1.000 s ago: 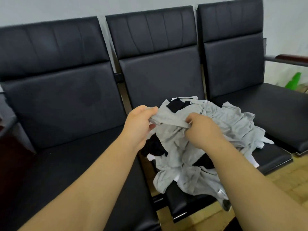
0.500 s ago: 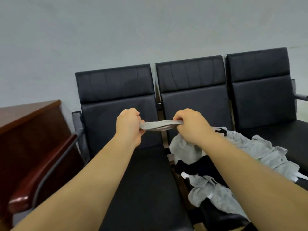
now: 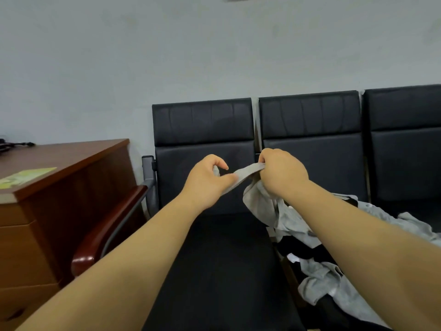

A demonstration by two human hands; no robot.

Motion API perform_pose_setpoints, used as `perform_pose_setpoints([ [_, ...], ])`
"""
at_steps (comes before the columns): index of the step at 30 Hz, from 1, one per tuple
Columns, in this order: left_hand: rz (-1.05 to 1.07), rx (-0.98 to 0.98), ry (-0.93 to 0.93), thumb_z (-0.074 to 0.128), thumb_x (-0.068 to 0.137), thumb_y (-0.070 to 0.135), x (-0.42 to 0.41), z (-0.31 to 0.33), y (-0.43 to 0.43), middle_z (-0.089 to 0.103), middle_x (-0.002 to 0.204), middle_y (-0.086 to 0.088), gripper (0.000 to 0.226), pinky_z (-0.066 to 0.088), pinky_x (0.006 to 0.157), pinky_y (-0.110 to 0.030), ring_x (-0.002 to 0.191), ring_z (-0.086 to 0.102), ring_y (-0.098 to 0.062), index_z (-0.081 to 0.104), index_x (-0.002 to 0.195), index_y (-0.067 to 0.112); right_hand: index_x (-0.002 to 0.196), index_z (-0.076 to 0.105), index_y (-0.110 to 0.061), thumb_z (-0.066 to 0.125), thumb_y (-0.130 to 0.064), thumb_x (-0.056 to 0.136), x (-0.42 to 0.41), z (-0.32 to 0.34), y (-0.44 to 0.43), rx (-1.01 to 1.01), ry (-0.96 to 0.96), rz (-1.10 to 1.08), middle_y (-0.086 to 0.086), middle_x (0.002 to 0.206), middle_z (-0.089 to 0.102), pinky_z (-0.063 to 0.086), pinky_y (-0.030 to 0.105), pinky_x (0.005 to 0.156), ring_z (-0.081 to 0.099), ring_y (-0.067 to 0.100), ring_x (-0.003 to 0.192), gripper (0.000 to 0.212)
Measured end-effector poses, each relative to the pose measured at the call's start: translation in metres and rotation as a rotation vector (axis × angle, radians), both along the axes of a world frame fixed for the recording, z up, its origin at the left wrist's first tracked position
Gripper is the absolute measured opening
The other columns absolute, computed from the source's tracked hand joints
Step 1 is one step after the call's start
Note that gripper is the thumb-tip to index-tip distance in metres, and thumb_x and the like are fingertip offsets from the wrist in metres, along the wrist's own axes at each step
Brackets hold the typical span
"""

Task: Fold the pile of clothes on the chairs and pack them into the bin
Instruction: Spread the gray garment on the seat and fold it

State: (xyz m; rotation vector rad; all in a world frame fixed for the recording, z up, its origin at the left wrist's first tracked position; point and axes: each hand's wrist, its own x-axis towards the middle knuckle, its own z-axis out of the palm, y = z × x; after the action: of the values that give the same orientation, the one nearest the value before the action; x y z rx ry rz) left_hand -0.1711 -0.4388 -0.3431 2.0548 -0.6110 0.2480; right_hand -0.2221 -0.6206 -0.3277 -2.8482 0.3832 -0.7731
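no text, label or number can be read anywhere, and the marks on the yellow-green sheet [image 3: 26, 177] lying on the bench [image 3: 71, 156] are too blurred to make out.

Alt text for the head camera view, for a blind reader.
The left hand and right hand hold a grey garment stretched between them above a black chair. A clothes pile lies on the next chair; a wooden desk stands left.
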Motion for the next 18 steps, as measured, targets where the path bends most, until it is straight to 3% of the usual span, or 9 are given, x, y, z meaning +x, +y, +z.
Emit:
perform_pose_setpoints([
  [3,-0.091,0.199,-0.017,0.080,0.084,0.043,0.007,-0.008,-0.006,0.055,0.088,0.005,0.040,0.040,0.062,-0.025,0.077,0.055,-0.013,0.064,0.119,0.031,0.094,0.058,-0.020,0.054,-0.011,0.094,-0.002,0.000,-0.008,0.099,0.029,0.002,-0.001,0.090,0.059,0.051,0.037,0.065,0.058,0.020,0.078,0.010],
  [5,-0.141,0.268,-0.006,0.075,0.090,0.041,0.010,-0.011,-0.016,0.058,0.084,0.010,0.023,0.040,0.062,-0.026,0.073,0.054,-0.010,0.070,0.110,0.030,0.091,0.061,-0.023,0.053,-0.010,0.093,-0.003,0.000,-0.021,0.167,0.078,-0.006,-0.001,0.089,0.063,0.050,0.034,0.060,0.060,0.018,0.077,0.016],
  [7,-0.176,0.232,0.053,0.068,0.096,0.037,0.011,-0.013,-0.026,0.059,0.076,0.007,0.012,0.040,0.061,-0.026,0.066,0.051,-0.010,0.072,0.096,0.026,0.091,0.065,-0.023,0.054,-0.013,0.094,-0.003,-0.002,-0.035,0.212,0.174,-0.011,0.002,0.088,0.067,0.047,0.032,0.057,0.062,0.020,0.076,0.016],
  [11,-0.217,0.100,0.203,0.059,0.101,0.030,0.015,-0.017,-0.049,0.060,0.075,-0.002,0.020,0.042,0.064,-0.032,0.068,0.050,-0.016,0.070,0.088,0.018,0.093,0.072,-0.010,0.058,-0.023,0.100,-0.013,-0.013,-0.069,0.333,0.376,-0.040,0.011,0.086,0.070,0.046,0.030,0.056,0.061,0.026,0.071,0.020],
  [14,-0.201,0.020,0.259,0.057,0.102,0.030,0.018,-0.022,-0.063,0.061,0.074,0.001,0.022,0.044,0.065,-0.031,0.066,0.051,-0.013,0.071,0.090,0.017,0.091,0.068,-0.009,0.060,-0.019,0.100,-0.018,-0.027,-0.088,0.616,0.388,-0.059,0.009,0.089,0.066,0.056,0.032,0.059,0.061,0.024,0.074,0.015],
  [18,-0.178,-0.009,0.301,0.053,0.103,0.028,0.018,-0.028,-0.081,0.058,0.074,0.000,0.023,0.043,0.066,-0.030,0.066,0.050,-0.013,0.068,0.088,0.017,0.099,0.064,-0.009,0.057,-0.013,0.101,-0.018,-0.040,-0.104,1.101,0.136,-0.043,0.015,0.103,0.072,0.063,0.044,0.077,0.070,0.028,0.086,0.008],
])
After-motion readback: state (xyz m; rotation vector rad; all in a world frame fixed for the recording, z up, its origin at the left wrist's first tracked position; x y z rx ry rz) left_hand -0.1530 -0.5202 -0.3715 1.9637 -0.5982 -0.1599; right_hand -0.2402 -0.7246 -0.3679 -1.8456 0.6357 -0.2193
